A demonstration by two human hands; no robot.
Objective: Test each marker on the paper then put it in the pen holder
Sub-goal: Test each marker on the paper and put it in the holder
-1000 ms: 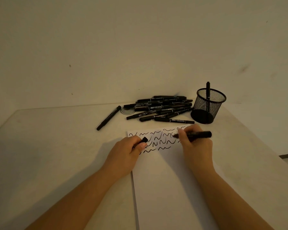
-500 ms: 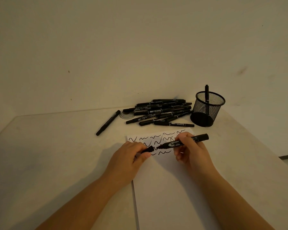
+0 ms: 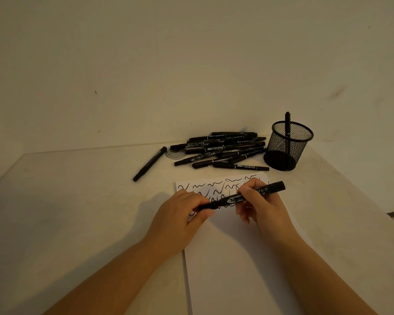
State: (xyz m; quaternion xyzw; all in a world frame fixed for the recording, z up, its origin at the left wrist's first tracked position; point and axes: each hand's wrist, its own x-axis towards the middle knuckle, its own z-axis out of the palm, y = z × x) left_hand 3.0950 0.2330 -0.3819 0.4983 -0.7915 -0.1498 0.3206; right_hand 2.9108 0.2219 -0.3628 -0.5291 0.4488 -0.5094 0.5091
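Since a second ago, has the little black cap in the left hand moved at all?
Yes. The left hand has brought the black cap rightward over the squiggle-marked white paper, onto the tip of the black marker that the right hand holds.

- A plain desk corner, perhaps a home or small office; the dim light leaves that unsure.
- A bare, scuffed wall (image 3: 146,64) fills the upper frame.
- A pale tabletop (image 3: 66,201) meets it at mid-frame.
- Stationery right of centre: black mesh pen holder (image 3: 288,146), heap of markers (image 3: 223,148), scribbled paper (image 3: 237,258).
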